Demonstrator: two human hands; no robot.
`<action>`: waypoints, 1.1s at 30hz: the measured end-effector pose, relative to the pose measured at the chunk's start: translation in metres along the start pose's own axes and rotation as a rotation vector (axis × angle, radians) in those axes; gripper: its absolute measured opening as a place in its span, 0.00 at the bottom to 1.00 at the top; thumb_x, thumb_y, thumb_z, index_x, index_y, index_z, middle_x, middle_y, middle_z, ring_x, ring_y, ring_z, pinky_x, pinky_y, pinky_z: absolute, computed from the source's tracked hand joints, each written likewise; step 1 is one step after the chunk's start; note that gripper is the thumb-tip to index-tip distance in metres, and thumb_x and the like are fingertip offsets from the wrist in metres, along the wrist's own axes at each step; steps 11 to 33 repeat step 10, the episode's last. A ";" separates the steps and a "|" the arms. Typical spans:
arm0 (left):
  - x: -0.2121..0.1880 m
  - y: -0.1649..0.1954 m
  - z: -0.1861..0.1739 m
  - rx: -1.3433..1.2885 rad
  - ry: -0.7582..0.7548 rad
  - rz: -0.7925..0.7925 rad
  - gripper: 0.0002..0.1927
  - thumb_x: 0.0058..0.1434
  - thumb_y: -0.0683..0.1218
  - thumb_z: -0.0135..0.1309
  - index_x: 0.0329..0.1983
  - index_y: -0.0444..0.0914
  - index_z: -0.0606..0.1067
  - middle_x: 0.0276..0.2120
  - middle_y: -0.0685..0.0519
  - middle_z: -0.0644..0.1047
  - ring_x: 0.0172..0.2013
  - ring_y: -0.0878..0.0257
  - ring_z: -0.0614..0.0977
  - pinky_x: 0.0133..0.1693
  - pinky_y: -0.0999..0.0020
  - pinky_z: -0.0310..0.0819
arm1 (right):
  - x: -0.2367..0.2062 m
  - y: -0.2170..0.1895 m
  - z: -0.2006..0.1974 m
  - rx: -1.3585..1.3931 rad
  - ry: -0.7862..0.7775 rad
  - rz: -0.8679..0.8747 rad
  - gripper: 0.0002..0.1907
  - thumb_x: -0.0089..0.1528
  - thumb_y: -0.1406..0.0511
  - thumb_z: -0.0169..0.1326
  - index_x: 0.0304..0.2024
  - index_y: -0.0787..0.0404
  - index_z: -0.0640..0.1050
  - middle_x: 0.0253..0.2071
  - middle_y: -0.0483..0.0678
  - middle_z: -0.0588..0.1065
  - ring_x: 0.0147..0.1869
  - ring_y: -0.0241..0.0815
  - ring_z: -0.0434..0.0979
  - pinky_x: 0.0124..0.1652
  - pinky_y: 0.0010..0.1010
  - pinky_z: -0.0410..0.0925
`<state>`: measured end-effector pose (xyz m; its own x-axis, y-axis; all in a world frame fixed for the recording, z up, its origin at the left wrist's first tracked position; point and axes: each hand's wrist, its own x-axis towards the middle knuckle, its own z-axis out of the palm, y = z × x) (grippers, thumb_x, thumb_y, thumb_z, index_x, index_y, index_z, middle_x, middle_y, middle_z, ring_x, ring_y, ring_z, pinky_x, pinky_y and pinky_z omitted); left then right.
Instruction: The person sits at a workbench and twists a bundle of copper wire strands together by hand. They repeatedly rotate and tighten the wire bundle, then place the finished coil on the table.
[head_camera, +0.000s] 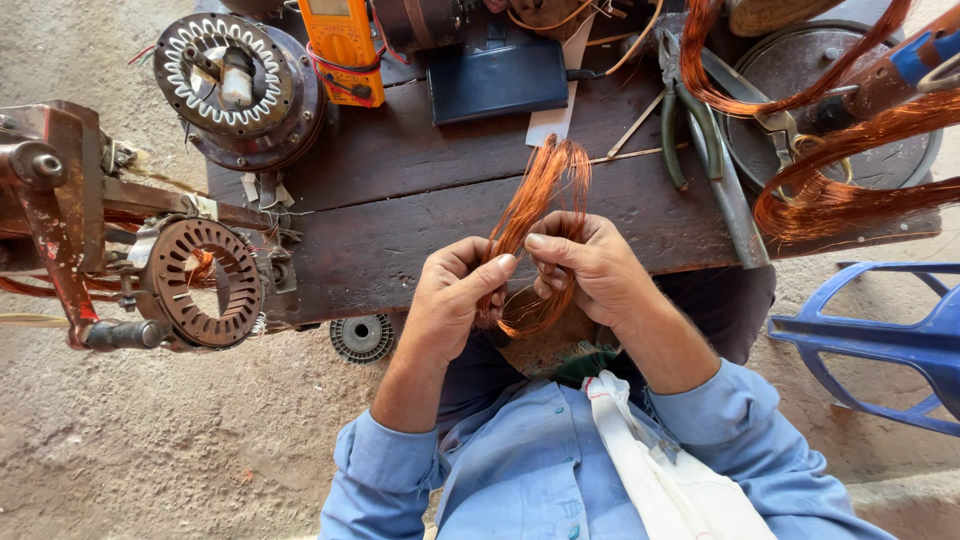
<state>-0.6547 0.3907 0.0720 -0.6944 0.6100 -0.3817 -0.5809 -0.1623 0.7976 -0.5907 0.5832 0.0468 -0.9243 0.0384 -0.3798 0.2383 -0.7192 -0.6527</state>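
Note:
A loop of thin copper wire (545, 185) rises from between my hands over the front edge of a dark wooden bench (400, 215). My left hand (450, 300) pinches the lower strands with thumb and fingers. My right hand (590, 270) grips the same bundle just beside it, thumb pressed on the strands. More of the coil (530, 315) hangs below my hands toward my lap.
A rusty stator core (205, 285) is clamped on a red winding rig (50, 200) at left. A wound stator (235, 80), an orange multimeter (342, 45), a dark case (497, 78), pliers (685, 110) and more copper coils (840, 200) crowd the bench. A blue chair (890, 340) stands at right.

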 end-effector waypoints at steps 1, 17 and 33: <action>0.000 0.000 -0.001 -0.019 0.005 0.000 0.10 0.65 0.44 0.61 0.43 0.32 0.76 0.24 0.57 0.75 0.21 0.73 0.75 0.21 0.79 0.69 | 0.000 0.000 -0.001 -0.012 -0.006 -0.005 0.05 0.63 0.68 0.61 0.37 0.64 0.78 0.26 0.44 0.73 0.24 0.32 0.71 0.28 0.30 0.71; 0.005 -0.005 -0.010 -0.126 -0.024 0.037 0.10 0.67 0.44 0.59 0.45 0.32 0.75 0.29 0.54 0.76 0.26 0.70 0.76 0.26 0.75 0.74 | -0.002 0.005 -0.010 0.007 -0.035 -0.015 0.06 0.63 0.68 0.62 0.36 0.65 0.77 0.28 0.46 0.75 0.25 0.34 0.72 0.30 0.33 0.72; 0.005 -0.005 -0.010 -0.126 -0.024 0.037 0.10 0.67 0.44 0.59 0.45 0.32 0.75 0.29 0.54 0.76 0.26 0.70 0.76 0.26 0.75 0.74 | -0.002 0.005 -0.010 0.007 -0.035 -0.015 0.06 0.63 0.68 0.62 0.36 0.65 0.77 0.28 0.46 0.75 0.25 0.34 0.72 0.30 0.33 0.72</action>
